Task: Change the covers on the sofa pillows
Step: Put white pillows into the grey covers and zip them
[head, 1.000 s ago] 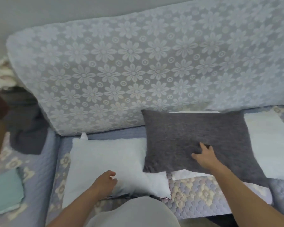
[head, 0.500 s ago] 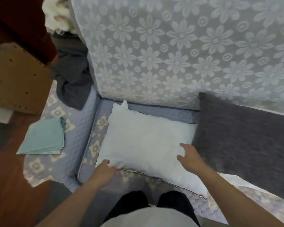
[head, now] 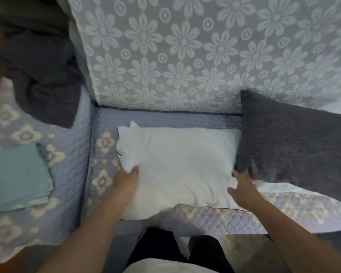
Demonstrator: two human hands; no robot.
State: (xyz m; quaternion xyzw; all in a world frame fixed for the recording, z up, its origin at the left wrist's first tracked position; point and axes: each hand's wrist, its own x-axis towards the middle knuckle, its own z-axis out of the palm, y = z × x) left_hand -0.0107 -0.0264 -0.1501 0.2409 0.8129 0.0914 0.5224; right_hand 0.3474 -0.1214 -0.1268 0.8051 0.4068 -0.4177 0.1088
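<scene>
Left hand (head: 126, 180) pinches white pillow (head: 177, 166) edge; right hand (head: 242, 187), seemingly spread, touches its right edge.

White pillow (head: 181, 166) flat on seat, uncovered.

Off to your left, a folded teal cloth (head: 16, 179) lies on the quilted armrest cover (head: 67, 138), and a crumpled dark grey garment (head: 41, 75) drapes over it farther back.

Home living room: sofa (head: 126, 119) under quilted floral cover, pillows (head: 181, 164), folded cloth (head: 16, 180).
</scene>
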